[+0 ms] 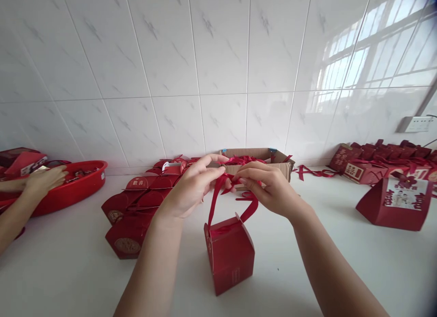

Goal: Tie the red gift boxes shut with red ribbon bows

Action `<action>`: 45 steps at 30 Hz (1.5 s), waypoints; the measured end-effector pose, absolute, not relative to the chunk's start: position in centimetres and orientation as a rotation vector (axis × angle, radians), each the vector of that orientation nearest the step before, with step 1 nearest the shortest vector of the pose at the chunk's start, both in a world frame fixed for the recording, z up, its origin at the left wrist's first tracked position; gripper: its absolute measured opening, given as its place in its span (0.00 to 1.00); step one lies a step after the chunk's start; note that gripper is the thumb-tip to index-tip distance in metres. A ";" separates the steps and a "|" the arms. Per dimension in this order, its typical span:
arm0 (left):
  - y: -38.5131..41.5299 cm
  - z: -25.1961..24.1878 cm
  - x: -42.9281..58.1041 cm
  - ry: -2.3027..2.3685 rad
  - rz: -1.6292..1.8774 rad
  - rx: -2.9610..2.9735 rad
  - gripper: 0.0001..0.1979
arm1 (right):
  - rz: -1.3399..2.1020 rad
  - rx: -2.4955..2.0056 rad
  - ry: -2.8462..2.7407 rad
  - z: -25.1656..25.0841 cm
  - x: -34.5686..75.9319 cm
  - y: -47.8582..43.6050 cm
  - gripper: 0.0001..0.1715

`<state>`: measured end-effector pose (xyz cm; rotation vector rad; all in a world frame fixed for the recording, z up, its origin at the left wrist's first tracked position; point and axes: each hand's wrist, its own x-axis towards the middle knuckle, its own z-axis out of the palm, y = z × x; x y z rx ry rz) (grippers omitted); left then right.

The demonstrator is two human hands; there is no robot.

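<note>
A small dark red gift box [233, 255] stands on the white table in front of me, its top flaps raised. A red ribbon [213, 203] rises from both sides of the box to my fingers. My left hand [198, 185] pinches the ribbon above the box, thumb and index finger close together. Facing it, my right hand [268, 185] grips the ribbon between thumb and fingers. The ribbon crosses between the two hands, partly hidden by the fingers, so I cannot see whether it is knotted.
Several red boxes [128, 237] stand in rows at left. A cardboard box [283, 169] of ribbons is by the tiled wall. More boxes [367, 171] and one with a picture card [378, 207] are at right. Another person's hand [48, 182] reaches into a red basin [80, 191].
</note>
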<state>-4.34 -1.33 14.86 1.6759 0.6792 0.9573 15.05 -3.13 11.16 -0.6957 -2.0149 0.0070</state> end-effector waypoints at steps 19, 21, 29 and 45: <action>-3.5 6.1 -18.3 1.714 0.632 2.691 0.19 | 1.187 -1.422 -1.235 -0.1 26.4 -5.9 0.20; -4.1 3.4 -19.5 1.703 0.443 2.699 0.21 | 1.227 -1.501 -1.222 -2.0 27.6 -6.8 0.19; -5.1 3.7 -15.0 1.563 0.667 2.839 0.11 | 0.396 -1.693 -1.485 -0.3 24.6 -5.2 0.27; -1.9 1.9 -9.2 1.197 0.375 1.541 0.21 | 1.168 -1.054 -1.597 0.7 19.3 -4.6 0.18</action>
